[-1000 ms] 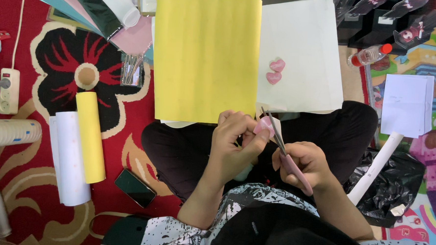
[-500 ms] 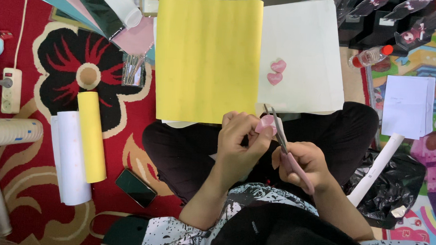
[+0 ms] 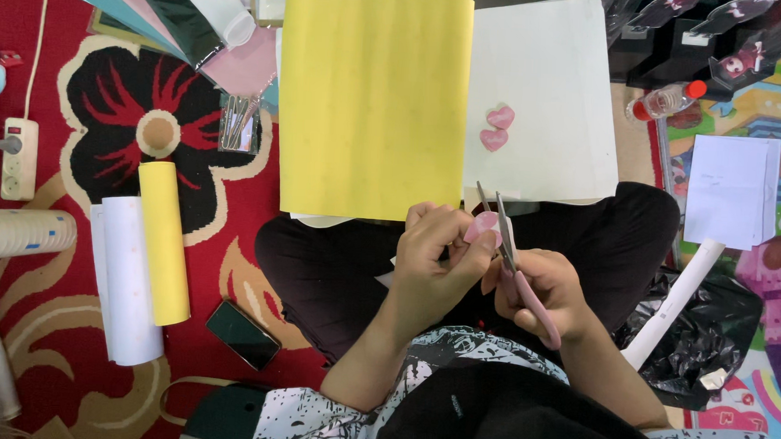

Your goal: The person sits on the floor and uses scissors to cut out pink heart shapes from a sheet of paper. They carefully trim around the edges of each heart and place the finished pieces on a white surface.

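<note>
My left hand (image 3: 437,265) pinches a small pink paper piece (image 3: 482,227) above my lap. My right hand (image 3: 545,292) grips pink-handled scissors (image 3: 505,242), whose blades point up and meet the pink piece. Just beyond my hands lie a yellow sheet (image 3: 373,105) and a white sheet (image 3: 545,86) on the floor. Two pink heart cut-outs (image 3: 497,128) rest on the white sheet.
A yellow roll (image 3: 163,240) and a white roll (image 3: 129,278) lie on the red patterned rug at left, with a black phone (image 3: 242,334) near them. A power strip (image 3: 17,158) sits far left. A bottle (image 3: 668,100), a white paper (image 3: 730,190) and a black bag (image 3: 701,334) are on the right.
The pink piece has turned in my left hand's fingers and shows more above them. The scissors shifted slightly along its edge.
</note>
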